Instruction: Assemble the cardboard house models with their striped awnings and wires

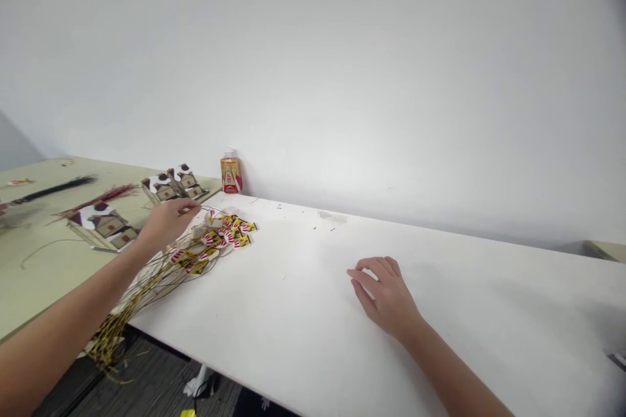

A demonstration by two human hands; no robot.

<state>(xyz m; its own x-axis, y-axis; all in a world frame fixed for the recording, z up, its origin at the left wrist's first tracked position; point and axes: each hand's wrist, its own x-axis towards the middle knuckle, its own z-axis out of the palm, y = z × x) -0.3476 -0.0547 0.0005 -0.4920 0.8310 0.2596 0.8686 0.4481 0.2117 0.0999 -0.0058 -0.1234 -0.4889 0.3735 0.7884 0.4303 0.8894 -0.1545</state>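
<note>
My left hand is above the left end of the white table, thumb and forefinger pinched on a thin dark cord. Beneath and beside it lies a bundle of paper tags, printed in yellow, red, white and black. Long yellow-brown cords trail from the tags and droop over the table's front edge. My right hand is over the middle of the white table. Its fingers are loosely bent, the thumb is apart from the forefinger, and nothing shows between them.
A bottle with a gold and red label stands by the wall. Cow-patterned small boxes, a red bundle of strands and a dark bundle lie on the greenish table. Small dark scraps dot the white table.
</note>
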